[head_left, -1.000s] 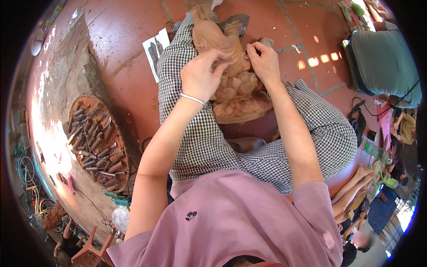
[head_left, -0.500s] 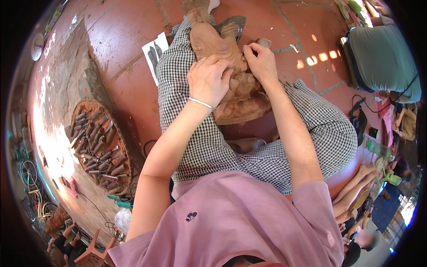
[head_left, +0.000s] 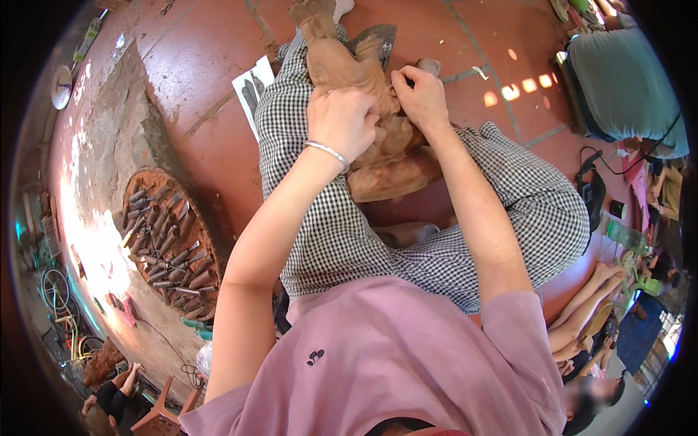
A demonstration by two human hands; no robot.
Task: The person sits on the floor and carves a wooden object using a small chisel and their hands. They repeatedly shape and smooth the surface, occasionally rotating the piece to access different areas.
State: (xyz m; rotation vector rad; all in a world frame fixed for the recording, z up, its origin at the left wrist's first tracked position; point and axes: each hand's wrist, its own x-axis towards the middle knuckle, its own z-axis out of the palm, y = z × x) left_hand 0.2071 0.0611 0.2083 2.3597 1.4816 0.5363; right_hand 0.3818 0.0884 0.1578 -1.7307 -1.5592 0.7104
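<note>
Red tiled floor (head_left: 203, 51); carved wooden statue (head_left: 367, 76) between checked trouser legs (head_left: 509, 189). Left hand (head_left: 342, 120) curled at statue's left, right hand (head_left: 423, 98) bent-fingered at its right; holds unclear. Suggest light, braced contact.

The shirt (head_left: 407, 349) is mauve and short-sleeved, softly creased, with a small black motif (head_left: 315, 357) of rounded shapes on its left front. The trousers (head_left: 527, 196) are loose, finely checked black and white. A slim silver bracelet (head_left: 329, 152) sits behind the left hand (head_left: 340, 120).
</note>
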